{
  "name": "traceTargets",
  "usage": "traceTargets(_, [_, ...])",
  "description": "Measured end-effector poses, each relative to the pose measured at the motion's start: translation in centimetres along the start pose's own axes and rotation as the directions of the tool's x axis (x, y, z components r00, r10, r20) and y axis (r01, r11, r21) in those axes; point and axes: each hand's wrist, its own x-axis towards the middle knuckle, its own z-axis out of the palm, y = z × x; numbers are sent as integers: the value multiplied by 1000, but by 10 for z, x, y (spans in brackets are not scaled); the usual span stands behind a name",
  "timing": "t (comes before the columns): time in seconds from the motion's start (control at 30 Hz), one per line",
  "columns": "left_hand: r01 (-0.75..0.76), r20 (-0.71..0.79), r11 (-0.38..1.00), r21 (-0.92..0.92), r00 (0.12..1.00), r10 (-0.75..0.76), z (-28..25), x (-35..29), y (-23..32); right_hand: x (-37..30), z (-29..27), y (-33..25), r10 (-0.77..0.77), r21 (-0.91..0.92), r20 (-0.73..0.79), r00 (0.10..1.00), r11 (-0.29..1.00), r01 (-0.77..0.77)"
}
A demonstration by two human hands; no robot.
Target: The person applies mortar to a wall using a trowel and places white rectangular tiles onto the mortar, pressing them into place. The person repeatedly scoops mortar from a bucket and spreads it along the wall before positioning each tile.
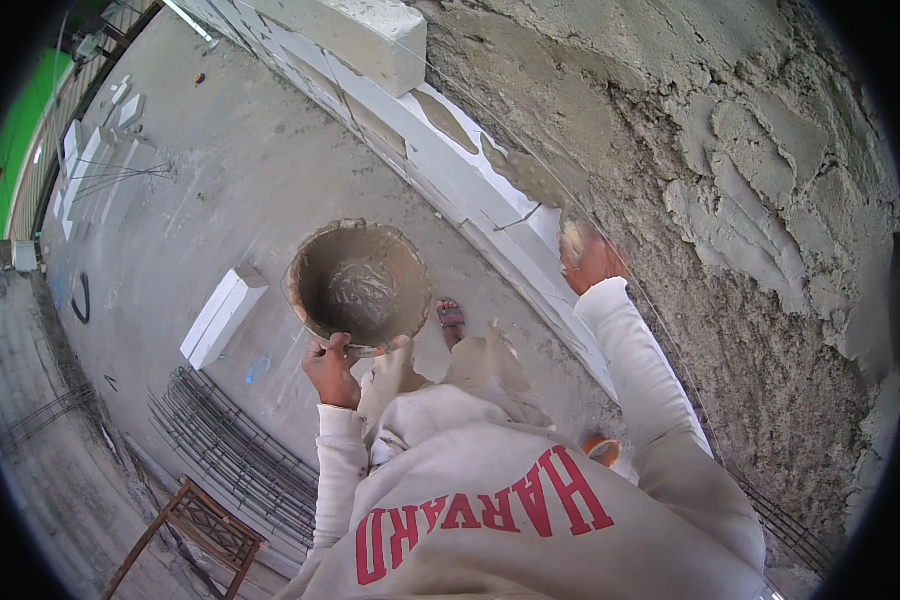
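Observation:
My left hand (334,372) grips the near rim of a round, mortar-smeared bucket (410,290), tilted so that its inside faces me. Wet grey mortar coats the bottom. At the low wall of white blocks (450,205), my right hand (594,262) is closed and smeared by motion. Something pale, like a handle end, shows at its fingers, but its kind is unclear. Just beyond that hand, grey mortar (525,178) lies in patches along the wall's top. A thin wire (511,222) sticks out of the wall beside it.
One white block (380,40) sits on the wall farther along. Rough mortared masonry (740,200) rises on the right. On the floor to the left lie a loose block (222,318), a plastic bottle (258,369) and steel bars (235,450). An orange container (601,449) stands near my right side.

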Motion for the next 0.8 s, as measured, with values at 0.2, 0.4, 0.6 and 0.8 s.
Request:
traceTargets(0.2, [-14,68,989,145,998,4,-2,0,-11,-63,3,53,78,136,-47,996,988,-70])
traceTargets(0.4, [-31,154,995,91,988,17,36,-18,-7,-98,6,91,156,144,-30,987,978,-150])
traceTargets(0.6, [-19,248,992,126,969,-12,84,-39,2,-94,-25,57,28,288,78,997,956,-49])
traceTargets(0.8, [-166,339,970,180,936,97,128,-69,0,-85,-6,-30,-342,80,77,936,938,337])
